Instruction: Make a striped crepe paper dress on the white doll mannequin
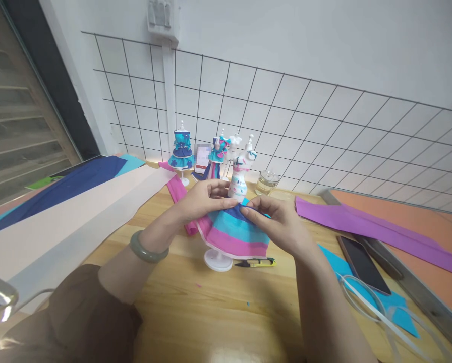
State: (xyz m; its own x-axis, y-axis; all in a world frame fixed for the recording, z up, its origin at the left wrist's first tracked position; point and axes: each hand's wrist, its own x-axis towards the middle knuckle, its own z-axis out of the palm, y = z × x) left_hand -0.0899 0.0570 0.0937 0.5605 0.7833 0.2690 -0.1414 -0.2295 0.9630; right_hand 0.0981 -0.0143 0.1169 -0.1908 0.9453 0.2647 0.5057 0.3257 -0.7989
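Note:
A small white dress form (239,174), marked with coloured smudges, stands upright on a round white base. Around its lower part hangs a skirt (235,237) with dark blue, light blue and pink bands and a white hem. My left hand (207,199) pinches the skirt's top edge at the waist, on the left of the form. On the right, my right hand (275,219) has thumb and finger closed on the dark blue cloth near the waist. Yellow-handled thread snips (256,262) lie beside the base. Behind the left hand runs a pink cloth strip (177,189).
Dressed mini forms, one in a blue tiered dress (181,148), stand at the back near a glass jar (267,182). Long pale cloth (97,212) covers the left side. At right lie purple cloth (362,224), a phone (364,264), blue cloth (405,315) and white ribbon (365,298).

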